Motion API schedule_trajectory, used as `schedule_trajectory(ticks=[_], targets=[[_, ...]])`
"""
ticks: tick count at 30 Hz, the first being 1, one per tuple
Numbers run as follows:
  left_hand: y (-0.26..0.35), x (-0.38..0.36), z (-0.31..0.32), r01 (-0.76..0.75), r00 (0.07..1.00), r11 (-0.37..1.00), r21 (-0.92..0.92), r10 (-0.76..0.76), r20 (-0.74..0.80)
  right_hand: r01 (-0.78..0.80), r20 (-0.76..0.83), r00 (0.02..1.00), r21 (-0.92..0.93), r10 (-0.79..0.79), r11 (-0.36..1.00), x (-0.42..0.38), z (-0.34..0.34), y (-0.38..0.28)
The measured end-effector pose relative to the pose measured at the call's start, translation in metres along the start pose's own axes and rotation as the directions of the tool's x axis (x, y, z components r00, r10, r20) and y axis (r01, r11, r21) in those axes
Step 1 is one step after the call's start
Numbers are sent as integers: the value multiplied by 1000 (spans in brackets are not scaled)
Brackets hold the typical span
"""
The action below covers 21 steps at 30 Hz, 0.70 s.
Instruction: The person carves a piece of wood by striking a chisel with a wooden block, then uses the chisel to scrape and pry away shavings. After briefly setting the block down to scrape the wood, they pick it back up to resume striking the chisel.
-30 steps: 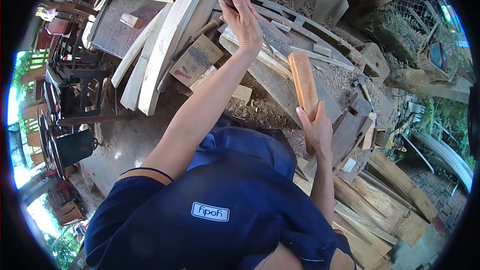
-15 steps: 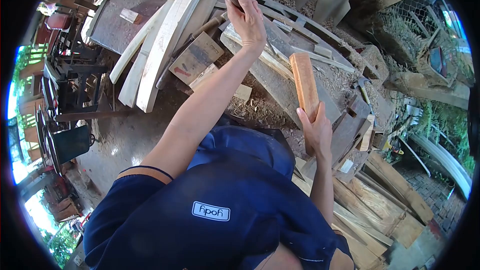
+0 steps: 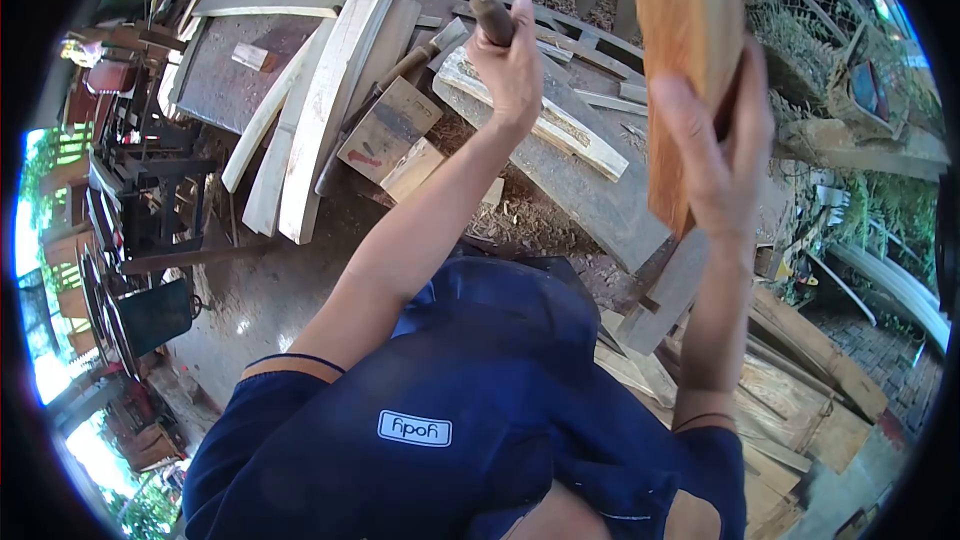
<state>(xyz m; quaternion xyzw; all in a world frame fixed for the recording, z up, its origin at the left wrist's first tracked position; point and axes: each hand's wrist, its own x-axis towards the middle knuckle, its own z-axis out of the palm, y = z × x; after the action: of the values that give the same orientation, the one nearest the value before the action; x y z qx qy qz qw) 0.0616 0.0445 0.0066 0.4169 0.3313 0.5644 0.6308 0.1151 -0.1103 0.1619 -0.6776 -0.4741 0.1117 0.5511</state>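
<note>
My left hand (image 3: 508, 75) is closed around a tool with a round brown wooden handle (image 3: 491, 18), whose top end sticks up past my fingers. The tool's lower part is hidden behind the hand. Under and beside that hand lies a pale wood piece (image 3: 585, 146) with rough cut recesses along its face. My right hand (image 3: 722, 150), slightly blurred, grips a thick orange-brown wooden block (image 3: 690, 15) near its lower end. The block is raised close to the camera, apart from the workpiece.
A grey plank (image 3: 590, 210) supports the workpiece. Long pale boards (image 3: 335, 110) lean at the left near a wooden box (image 3: 390, 130) and a long-handled tool (image 3: 405, 65). More boards (image 3: 770, 380) lie at lower right. Chairs (image 3: 150, 315) stand far left.
My right hand has lifted the wooden block up and to the right, nearer the camera. My left hand, still holding the handled tool, has shifted slightly right and down.
</note>
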Motion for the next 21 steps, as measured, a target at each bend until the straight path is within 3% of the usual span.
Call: schedule_trajectory(ticks=[1,2,4,5,6,7,8,10,12,13,14,16,17,18,20,21], targets=[[2,-8,3,-37,998,999,-39,39,41,157,-5,988,30,-157,987,13,2,-9],[5,-14,6,-73,994,994,-81,79,81,158,-15,987,28,-158,987,21,7,-13],[-6,-23,5,-99,988,994,-54,105,113,234,154,963,-60,-222,970,30,11,-18],[-11,-26,4,-64,990,982,-175,85,116,159,323,946,-394,-25,905,30,8,-16],[-11,-28,3,-29,991,956,-291,66,119,158,317,948,-395,-28,905,32,7,-19],[-11,-28,-1,-167,966,971,-169,195,168,129,377,918,-577,123,807,35,5,-24],[-12,-25,-1,-164,965,971,-175,195,176,126,400,874,-736,277,665,38,1,-28],[-6,-24,-1,-142,977,988,-61,150,154,195,406,887,-761,219,619,38,-2,-29],[-2,-30,-1,-61,980,996,-60,71,184,262,304,945,-475,-122,840,35,0,-29],[1,-31,0,-182,968,983,-33,185,168,233,291,948,-368,-127,900,31,4,-28],[4,-31,1,-302,941,953,-6,299,156,228,280,952,-369,-127,901,27,8,-23],[-12,-21,-9,-227,951,972,-66,236,202,176,423,888,-673,179,718,24,12,-13],[-10,-21,-8,-164,969,983,-78,175,172,105,436,854,-679,284,726,27,10,-16],[-4,-17,-5,-108,984,990,-93,120,134,99,421,862,-686,283,720,28,7,-13],[6,-6,-3,-145,988,984,-104,149,32,26,348,905,-621,245,784,19,7,3],[5,4,-11,-16,1000,996,-89,15,-11,17,339,907,-621,249,784,14,8,15]])
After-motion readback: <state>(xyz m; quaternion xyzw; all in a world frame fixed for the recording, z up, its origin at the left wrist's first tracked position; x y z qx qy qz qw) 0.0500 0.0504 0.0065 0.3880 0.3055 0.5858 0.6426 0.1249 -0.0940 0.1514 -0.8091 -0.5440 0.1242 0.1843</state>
